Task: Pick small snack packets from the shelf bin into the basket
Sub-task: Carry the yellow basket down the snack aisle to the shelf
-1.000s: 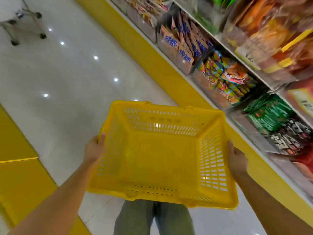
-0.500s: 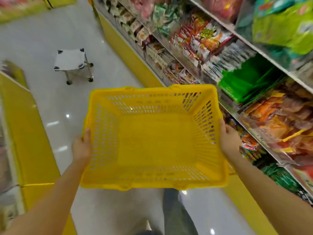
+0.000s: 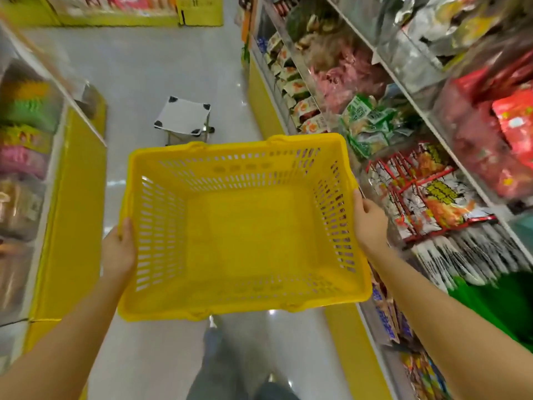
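The yellow plastic basket (image 3: 253,241) has slits in its walls and a smooth bottom. It is up above the floor (image 3: 161,67), just beside the shelf (image 3: 386,64) of snack packets (image 3: 427,194). The left hand (image 3: 119,249) grips its left edge, and the right hand (image 3: 370,223) grips its right edge.

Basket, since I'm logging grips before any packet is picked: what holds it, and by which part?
The left hand grips the yellow basket by its left rim, the right hand by its right rim.
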`<state>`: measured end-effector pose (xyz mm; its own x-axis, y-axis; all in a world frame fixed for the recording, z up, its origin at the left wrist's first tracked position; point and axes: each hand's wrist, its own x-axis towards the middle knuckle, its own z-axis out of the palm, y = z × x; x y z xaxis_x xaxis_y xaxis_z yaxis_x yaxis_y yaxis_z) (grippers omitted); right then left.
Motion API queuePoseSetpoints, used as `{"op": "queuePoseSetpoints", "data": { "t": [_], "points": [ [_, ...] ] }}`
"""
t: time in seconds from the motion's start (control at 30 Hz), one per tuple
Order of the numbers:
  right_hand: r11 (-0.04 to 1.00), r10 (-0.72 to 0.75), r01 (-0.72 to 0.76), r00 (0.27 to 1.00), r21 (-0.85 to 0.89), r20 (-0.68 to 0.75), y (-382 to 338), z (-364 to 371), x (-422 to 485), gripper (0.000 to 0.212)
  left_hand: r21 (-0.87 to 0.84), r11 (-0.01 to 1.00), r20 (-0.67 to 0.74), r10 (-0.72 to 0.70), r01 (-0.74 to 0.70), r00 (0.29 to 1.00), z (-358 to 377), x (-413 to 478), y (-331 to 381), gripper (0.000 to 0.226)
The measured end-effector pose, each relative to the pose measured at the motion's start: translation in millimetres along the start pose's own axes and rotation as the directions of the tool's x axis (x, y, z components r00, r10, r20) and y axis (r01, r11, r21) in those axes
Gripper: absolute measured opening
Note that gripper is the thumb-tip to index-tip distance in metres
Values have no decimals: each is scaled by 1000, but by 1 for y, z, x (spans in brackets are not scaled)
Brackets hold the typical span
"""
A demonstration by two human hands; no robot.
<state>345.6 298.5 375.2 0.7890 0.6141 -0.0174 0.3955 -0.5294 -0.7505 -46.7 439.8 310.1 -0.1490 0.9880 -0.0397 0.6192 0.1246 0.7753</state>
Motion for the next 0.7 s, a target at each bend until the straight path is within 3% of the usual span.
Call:
{"op": "queuePoseSetpoints", "data": {
  "t": [0.27, 0.7],
  "points": [
    [999, -32, 31, 999, 36, 36, -79, 89, 99, 53, -22, 997, -25, -74, 73, 997, 1, 147, 32, 48],
    [999, 28, -28, 999, -23, 23, -151, 208, 302, 53, 18, 1000, -48, -24, 25, 999, 79, 373, 108, 47]
  ]
}}
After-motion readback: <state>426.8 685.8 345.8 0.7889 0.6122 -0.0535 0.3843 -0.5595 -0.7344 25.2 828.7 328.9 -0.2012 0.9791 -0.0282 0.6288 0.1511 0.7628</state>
